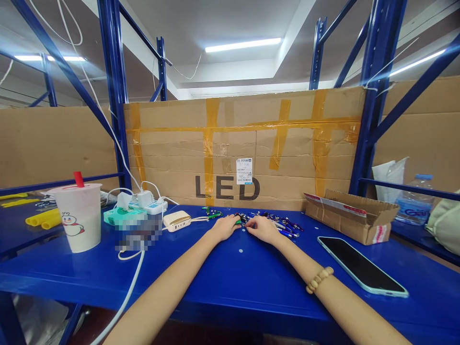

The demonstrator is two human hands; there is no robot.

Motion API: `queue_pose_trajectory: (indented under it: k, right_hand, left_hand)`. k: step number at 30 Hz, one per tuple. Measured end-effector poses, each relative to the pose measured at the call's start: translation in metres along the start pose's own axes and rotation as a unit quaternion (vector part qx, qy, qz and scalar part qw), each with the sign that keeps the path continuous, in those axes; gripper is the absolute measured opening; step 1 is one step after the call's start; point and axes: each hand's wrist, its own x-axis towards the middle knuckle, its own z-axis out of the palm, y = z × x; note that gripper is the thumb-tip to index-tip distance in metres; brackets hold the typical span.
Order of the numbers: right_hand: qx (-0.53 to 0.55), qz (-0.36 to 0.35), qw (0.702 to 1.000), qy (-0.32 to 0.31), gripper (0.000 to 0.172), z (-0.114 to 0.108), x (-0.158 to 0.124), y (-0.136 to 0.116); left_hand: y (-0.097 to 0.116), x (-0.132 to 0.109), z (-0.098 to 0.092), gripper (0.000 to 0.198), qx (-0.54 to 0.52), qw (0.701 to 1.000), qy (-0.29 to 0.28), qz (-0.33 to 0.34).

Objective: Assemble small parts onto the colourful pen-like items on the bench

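Observation:
My left hand (225, 227) reaches to the far part of the blue shelf top, its fingers closed around a green pen (237, 222) that shows at the fingertips. Close beside it, my right hand (263, 229) has its fingers curled and the tips pressed together; whatever they hold is too small to make out. Behind and to the right of that hand lies a loose pile of blue and dark pens (289, 226). A few green pens (214, 215) lie to the left of my left hand, next to a white cable.
A white and gold power bank (177, 221), a plugged-in power strip (153, 206) and a paper cup (81, 218) stand at the left. An open cardboard box (348, 218) and a phone (362, 266) lie at the right. A large cardboard panel (172, 158) closes the back.

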Motion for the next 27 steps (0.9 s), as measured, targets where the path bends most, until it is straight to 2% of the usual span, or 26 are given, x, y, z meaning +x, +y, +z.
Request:
queue_pose_trajectory:
  k: [8,27]
  right_hand:
    - [0.0,-0.007,1.0,-0.004,0.021,0.0003,0.0004,0.0013]
    - [0.004,-0.012,1.0,-0.017,0.021,0.0004,0.0024,-0.001]
  left_hand:
    - [-0.0005,0.0,0.0004,0.029,-0.019,0.999,0.008,0.025]
    - [-0.0006,-0.0002,0.0016,0.023,-0.035,0.998,0.014,0.042]
